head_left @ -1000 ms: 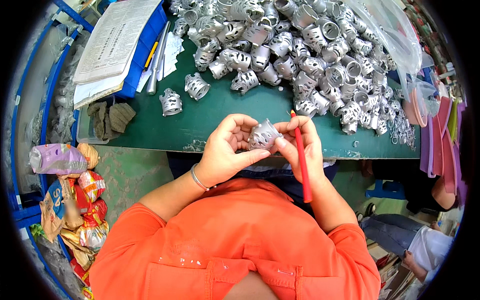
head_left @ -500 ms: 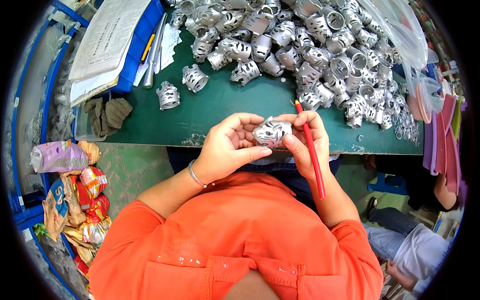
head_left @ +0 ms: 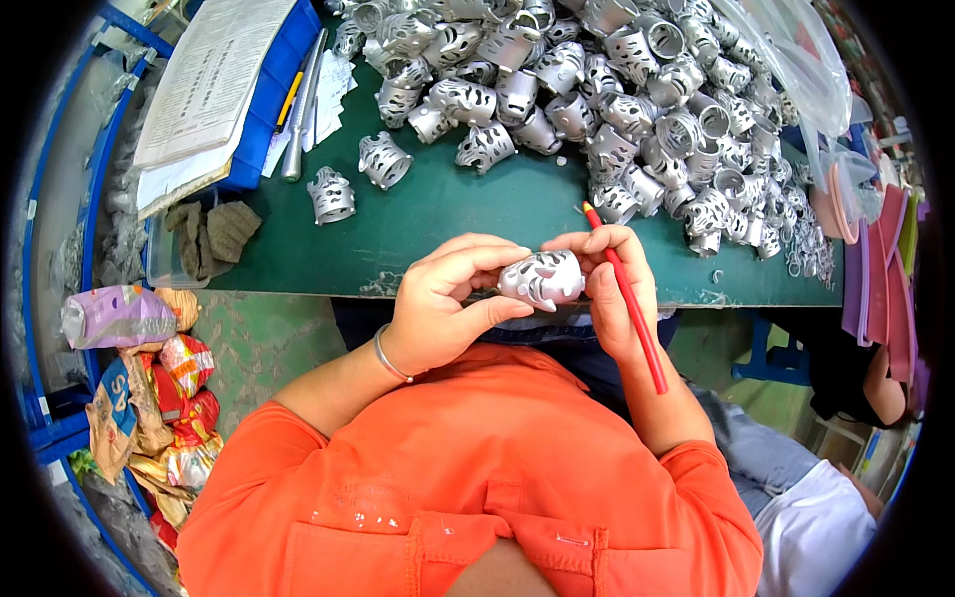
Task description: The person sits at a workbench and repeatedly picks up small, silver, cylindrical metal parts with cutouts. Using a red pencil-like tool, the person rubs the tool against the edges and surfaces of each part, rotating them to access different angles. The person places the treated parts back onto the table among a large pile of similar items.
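Note:
My left hand (head_left: 445,298) grips a silver metal sleeve (head_left: 543,280), a short hollow cylinder with wavy cut-out openings, between thumb and fingers above the front edge of the green table. In my right hand (head_left: 619,289) lies a slim red pen-like tool (head_left: 631,302) with a yellow band and a thin tip pointing up and left. The right fingertips are at the sleeve's right end; whether they press on it I cannot tell. Beyond the hands, a large heap of similar silver sleeves (head_left: 637,109) covers the back of the table. Two loose sleeves (head_left: 384,160) stand left of it.
At the left are a blue tray (head_left: 261,109) with papers, a metal rod (head_left: 303,104) and a clear box with grey cloths (head_left: 232,231). Crumpled packets (head_left: 189,408) lie lower left. Plastic bags and coloured strips (head_left: 880,289) hang right. Another person (head_left: 811,517) is at lower right.
The sleeve has been turned in my fingers and now lies more sideways. The red tool's rear end has swung slightly right. The person at lower right has shifted.

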The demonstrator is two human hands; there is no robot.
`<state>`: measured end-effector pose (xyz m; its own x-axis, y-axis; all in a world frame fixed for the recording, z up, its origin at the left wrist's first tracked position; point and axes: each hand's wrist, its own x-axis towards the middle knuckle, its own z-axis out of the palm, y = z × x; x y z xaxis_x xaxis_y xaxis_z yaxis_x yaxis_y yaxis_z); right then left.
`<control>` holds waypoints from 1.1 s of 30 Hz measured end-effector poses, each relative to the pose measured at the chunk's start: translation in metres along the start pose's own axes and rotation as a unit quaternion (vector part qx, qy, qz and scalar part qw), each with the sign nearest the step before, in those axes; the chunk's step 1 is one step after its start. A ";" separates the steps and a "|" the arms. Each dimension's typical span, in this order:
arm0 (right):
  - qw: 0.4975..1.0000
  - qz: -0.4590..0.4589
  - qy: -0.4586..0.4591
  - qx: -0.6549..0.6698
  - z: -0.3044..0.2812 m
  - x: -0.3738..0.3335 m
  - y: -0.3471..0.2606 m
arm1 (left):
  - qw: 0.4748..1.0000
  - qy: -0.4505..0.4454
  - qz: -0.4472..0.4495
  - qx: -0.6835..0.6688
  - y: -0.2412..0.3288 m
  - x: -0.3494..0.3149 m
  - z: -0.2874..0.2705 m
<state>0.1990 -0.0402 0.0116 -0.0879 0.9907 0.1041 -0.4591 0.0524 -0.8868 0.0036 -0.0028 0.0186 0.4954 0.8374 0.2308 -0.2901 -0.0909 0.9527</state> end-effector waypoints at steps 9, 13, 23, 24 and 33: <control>0.998 -0.039 -0.018 0.039 0.000 0.001 -0.001 | 0.993 0.010 -0.091 -0.080 0.001 -0.002 -0.002; 0.997 -0.063 -0.033 0.042 -0.001 0.002 -0.001 | 0.984 -0.021 -0.122 -0.129 0.002 0.001 -0.003; 0.995 -0.092 -0.043 -0.016 -0.006 0.007 0.000 | 0.989 -0.041 -0.108 -0.090 0.000 0.010 -0.007; 0.994 -0.094 -0.046 -0.026 -0.006 0.008 0.000 | 0.988 -0.039 -0.113 -0.097 -0.002 0.010 -0.008; 0.985 -0.113 -0.011 -0.133 -0.009 0.014 -0.001 | 0.985 -0.037 -0.083 -0.147 -0.008 0.020 -0.009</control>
<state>0.2057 -0.0255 0.0101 -0.0305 0.9469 0.3202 -0.2213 0.3060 -0.9260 0.0086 0.0194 0.0135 0.6112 0.7851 0.1001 -0.4186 0.2133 0.8828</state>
